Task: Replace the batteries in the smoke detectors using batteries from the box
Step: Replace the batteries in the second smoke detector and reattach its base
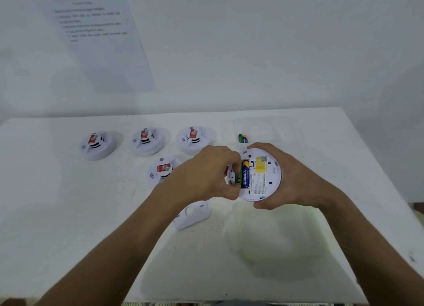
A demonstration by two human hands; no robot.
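- The smoke detector (260, 177) being worked on is sitting back-side up in the person's right hand (291, 179), held above the white table (68, 214) toward its right half, with fingers curling over the far rim and the thumb wrapping the near rim.
- A blue-and-yellow battery (245, 175) is lying in the open battery bay on the detector's left side, with a green battery (240, 176) showing just beside it at the bay's edge.
- The left hand (206, 175) is reaching in from the left, its fingers curling onto the green battery; how firmly it is pinching is partly hidden by the knuckles.
- A yellow label (261, 165) and a block of small print are facing up on the detector's back.
- A white cover piece (192, 215) is lying on the table just below the left hand.
- Four more smoke detectors are resting face up on the table: three in a row at the far side (97, 145) (148, 141) (193, 138), and a fourth (161, 170) nearer, partly hiding behind the left wrist.
- A clear plastic box (261, 127) is standing behind the held detector, with two batteries (242, 138) lying inside it near its left wall.
- A printed sheet (96, 30) is hanging on the wall above the table, its text too blurred to read.
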